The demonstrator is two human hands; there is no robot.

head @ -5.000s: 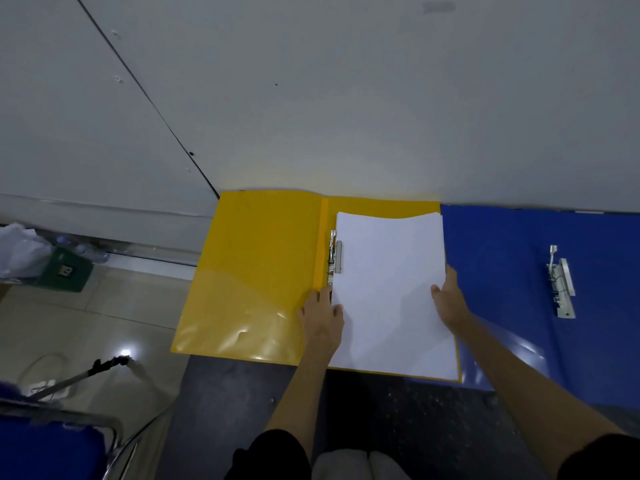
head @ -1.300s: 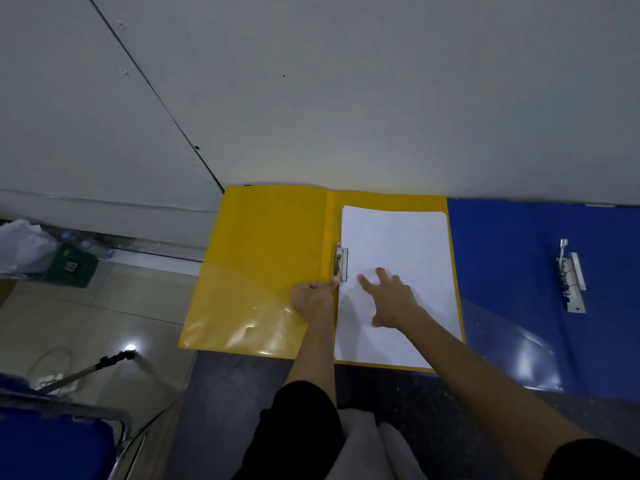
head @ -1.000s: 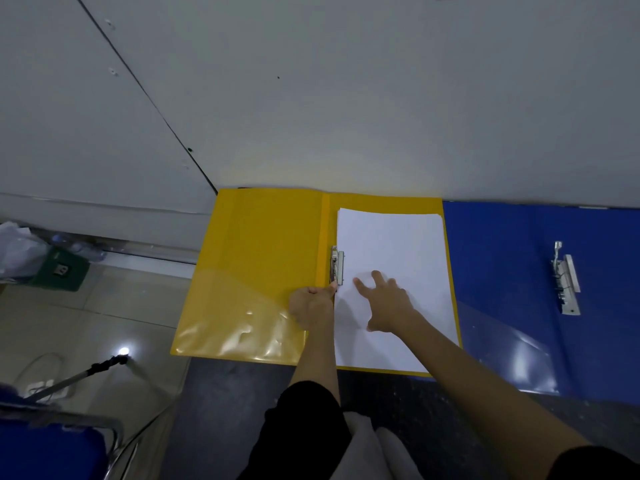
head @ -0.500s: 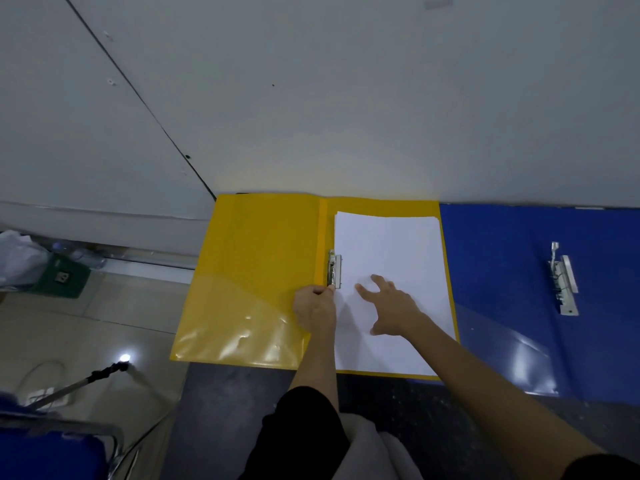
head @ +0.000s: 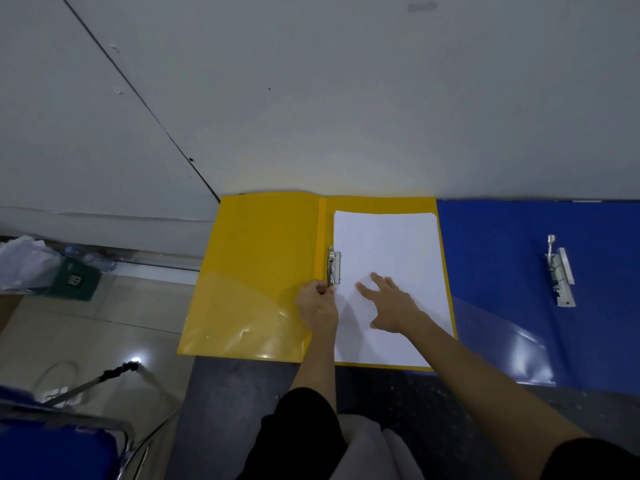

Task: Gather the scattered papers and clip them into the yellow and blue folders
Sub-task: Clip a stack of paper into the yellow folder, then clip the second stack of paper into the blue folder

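fingers flat on papers | left hand pinching clip

The blue folder runs off the right edge, so its far half is out of sight, and the yellow folder overlaps its left margin. The left hand covers the near end of the yellow folder's metal clip; whether its curled fingers pinch the lever or only press it cannot be told. The right hand and forearm hide part of the paper stack. How many sheets lie there is unclear. The blue chair at lower left is cropped.
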